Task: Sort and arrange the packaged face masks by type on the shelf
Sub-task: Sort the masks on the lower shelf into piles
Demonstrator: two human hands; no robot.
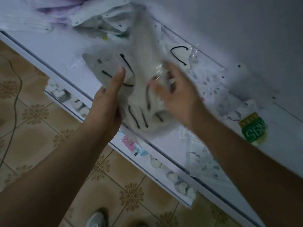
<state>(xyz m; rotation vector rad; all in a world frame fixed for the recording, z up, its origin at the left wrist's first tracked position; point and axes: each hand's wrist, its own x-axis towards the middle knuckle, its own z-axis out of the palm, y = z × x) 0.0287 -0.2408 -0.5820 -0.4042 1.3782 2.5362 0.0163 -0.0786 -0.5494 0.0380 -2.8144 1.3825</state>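
Both hands are on 1 bundle of white masks with black ear loops (136,95), held just above the front half of the white shelf (62,49). The left hand (109,102) grips the bundle's near-left edge, thumb lying flat across the top. The right hand (173,97) is blurred; its fingers look spread and curled into the clear wrapping on the right side, though how firmly it holds I cannot tell. The bundle's long axis runs from the shelf's front edge up toward the back wall, between the 2 hands. A single mask with a black loop (179,55) lies just beyond the right hand, and a green N95 packet (253,128) sits well to the right.
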